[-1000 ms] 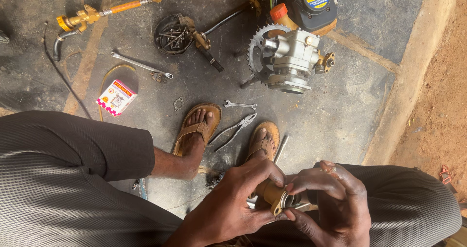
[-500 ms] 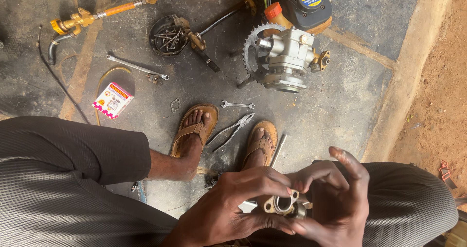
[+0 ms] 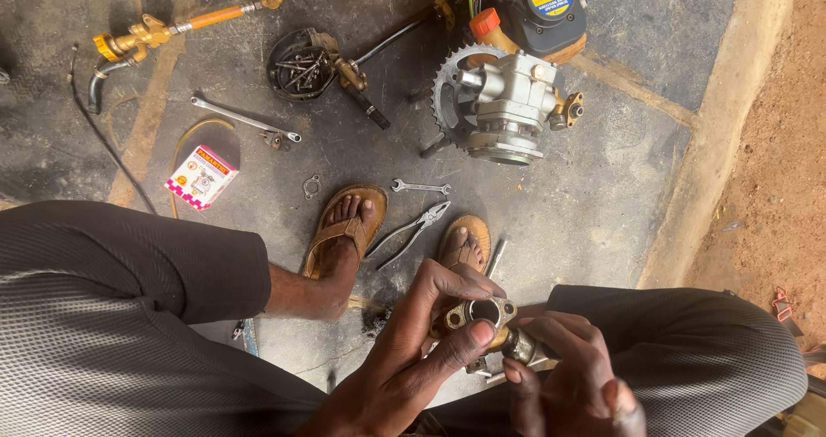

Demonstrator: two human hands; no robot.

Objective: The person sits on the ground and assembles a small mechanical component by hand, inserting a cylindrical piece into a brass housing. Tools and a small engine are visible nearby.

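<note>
My left hand (image 3: 413,351) grips a small brass fitting (image 3: 478,313) with a round opening and flange ears, thumb pressed across its front. My right hand (image 3: 572,372) holds the same part from the right and below, fingers on a grey metal stub (image 3: 522,347) sticking out of it. Both hands are low in the view, between my knees, above my sandalled feet (image 3: 348,226). Pliers (image 3: 413,228) lie on the floor between the sandals.
On the dark concrete floor lie a grey pump body with a toothed sprocket (image 3: 499,106), a small spanner (image 3: 420,186), a long wrench (image 3: 245,119), a round dish of bolts (image 3: 297,65), a brass-and-orange lance (image 3: 185,26), a small carton (image 3: 201,177). Bare red soil (image 3: 774,144) lies right.
The hands have turned the brass fitting so its round opening faces up. My right hand has dropped lower and now grips from below instead of wrapping over the top.
</note>
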